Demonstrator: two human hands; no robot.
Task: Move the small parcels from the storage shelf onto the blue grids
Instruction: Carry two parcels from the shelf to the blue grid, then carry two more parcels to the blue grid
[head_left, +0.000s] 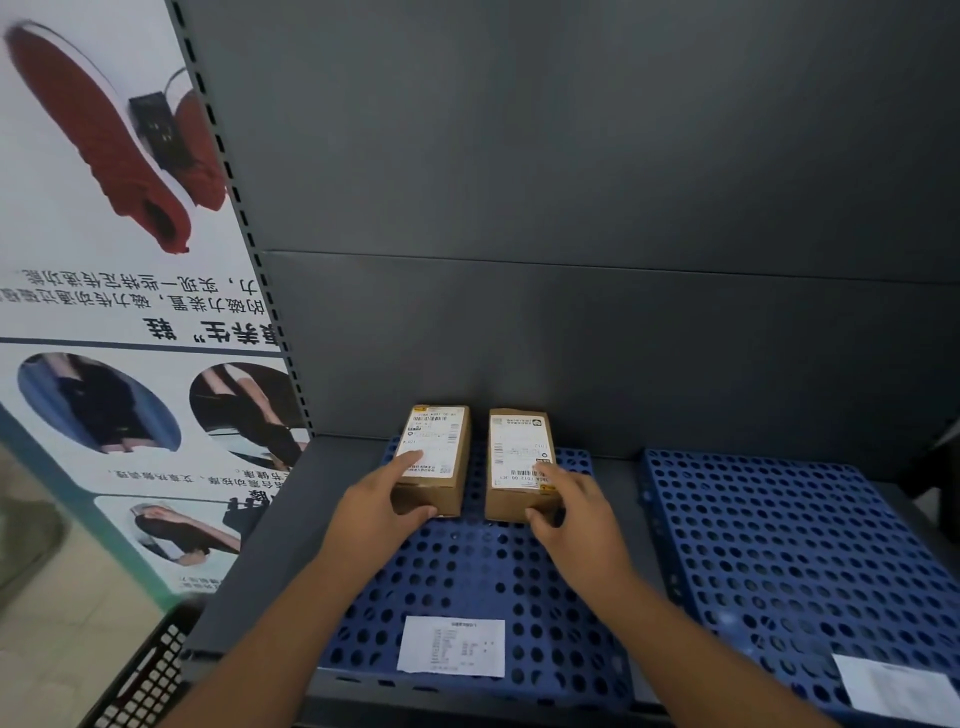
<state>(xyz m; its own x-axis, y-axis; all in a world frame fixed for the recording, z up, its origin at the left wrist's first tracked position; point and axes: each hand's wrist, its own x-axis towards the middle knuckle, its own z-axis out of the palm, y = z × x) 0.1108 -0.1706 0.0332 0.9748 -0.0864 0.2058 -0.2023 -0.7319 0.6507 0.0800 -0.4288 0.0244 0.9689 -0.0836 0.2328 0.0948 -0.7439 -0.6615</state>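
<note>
While each hand (382, 506) (574, 512) grips one, both parcels (434, 460) (522, 462) lie flat — long axes pointing toward the shelf back

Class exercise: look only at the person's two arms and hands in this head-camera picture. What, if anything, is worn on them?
Nothing is worn. The left hand and right hand are bare: no gloves, and no rings, watch or bands visible. Both forearms are uncovered right down to the picture's lower edge, so no sleeve shows. No markings or cables either.
</note>
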